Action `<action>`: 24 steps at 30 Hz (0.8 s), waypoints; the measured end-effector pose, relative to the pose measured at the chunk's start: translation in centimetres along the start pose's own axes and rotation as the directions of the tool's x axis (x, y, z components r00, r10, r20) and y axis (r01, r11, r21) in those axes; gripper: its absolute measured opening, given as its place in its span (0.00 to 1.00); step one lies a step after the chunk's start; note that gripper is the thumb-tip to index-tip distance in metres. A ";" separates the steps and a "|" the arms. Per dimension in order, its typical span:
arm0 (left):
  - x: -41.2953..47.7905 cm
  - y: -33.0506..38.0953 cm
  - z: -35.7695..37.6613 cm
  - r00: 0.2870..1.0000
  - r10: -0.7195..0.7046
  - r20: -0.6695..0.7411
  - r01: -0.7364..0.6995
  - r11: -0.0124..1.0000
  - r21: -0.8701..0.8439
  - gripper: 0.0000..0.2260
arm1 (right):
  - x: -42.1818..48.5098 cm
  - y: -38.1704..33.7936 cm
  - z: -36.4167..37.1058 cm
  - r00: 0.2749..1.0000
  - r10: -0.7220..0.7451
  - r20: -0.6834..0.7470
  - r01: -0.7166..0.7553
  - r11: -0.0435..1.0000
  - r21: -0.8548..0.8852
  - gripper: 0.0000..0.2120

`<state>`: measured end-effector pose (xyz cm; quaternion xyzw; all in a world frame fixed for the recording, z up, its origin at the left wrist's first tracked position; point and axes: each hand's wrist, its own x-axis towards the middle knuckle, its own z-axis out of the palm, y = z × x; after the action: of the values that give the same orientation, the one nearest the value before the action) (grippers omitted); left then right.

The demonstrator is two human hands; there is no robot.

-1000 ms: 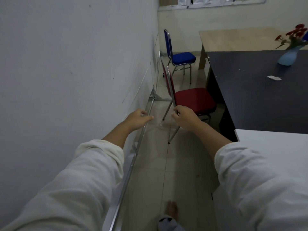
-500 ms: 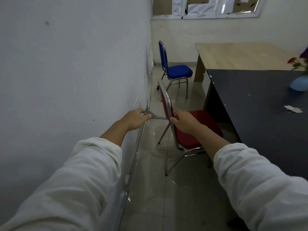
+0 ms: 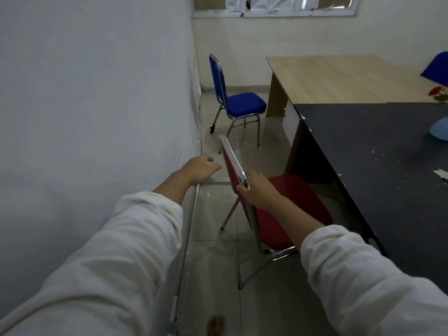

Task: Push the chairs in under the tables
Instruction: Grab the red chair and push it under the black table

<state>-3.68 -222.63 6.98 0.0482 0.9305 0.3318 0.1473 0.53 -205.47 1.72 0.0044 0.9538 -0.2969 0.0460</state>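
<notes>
Right hand (image 3: pixel 259 191) now grips the red chair's (image 3: pixel 286 207) back, left hand (image 3: pixel 198 169) slack, ready to push it under the black table (image 3: pixel 363 154).

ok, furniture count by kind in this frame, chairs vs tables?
Chairs: 2 (red chair, blue chair)
Tables: 2 (wood table, black table)
Total: 4
A blue shape at the right edge may be a third chair; cannot tell.
</notes>
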 end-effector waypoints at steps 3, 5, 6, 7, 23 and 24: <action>5.1 -0.1 0.7 0.999 -0.026 0.043 0.030 0.996 -0.085 0.29 | 2.9 -0.1 1.5 0.997 0.078 -0.023 -0.078 0.997 0.020 0.25; 8.9 0.1 1.3 0.996 -0.073 0.054 0.082 0.980 -0.182 0.31 | 5.5 0.1 2.6 0.991 0.119 -0.063 -0.117 0.992 0.038 0.26; 10.0 0.1 1.8 0.993 -0.105 0.061 0.117 0.961 -0.250 0.31 | 6.1 0.1 3.0 0.988 0.134 -0.083 -0.130 0.990 0.047 0.25; 11.2 0.2 2.2 0.989 -0.125 0.078 0.143 0.935 -0.325 0.31 | 6.8 -0.1 3.3 0.982 0.161 -0.101 -0.156 0.986 0.053 0.24; 21.0 1.3 7.9 0.951 -0.288 0.113 0.300 0.772 -0.560 0.21 | 11.7 2.9 3.6 0.992 0.093 -0.085 -0.093 0.996 0.001 0.24; 20.9 1.4 8.1 0.955 -0.279 0.106 0.289 0.776 -0.561 0.21 | 11.6 3.1 3.3 0.993 0.083 -0.080 -0.083 0.997 0.008 0.25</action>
<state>-21.13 -212.68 -3.18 -0.1361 0.7836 0.5684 0.2108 -10.67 -204.99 -3.81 0.0560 0.9531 -0.2967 0.0198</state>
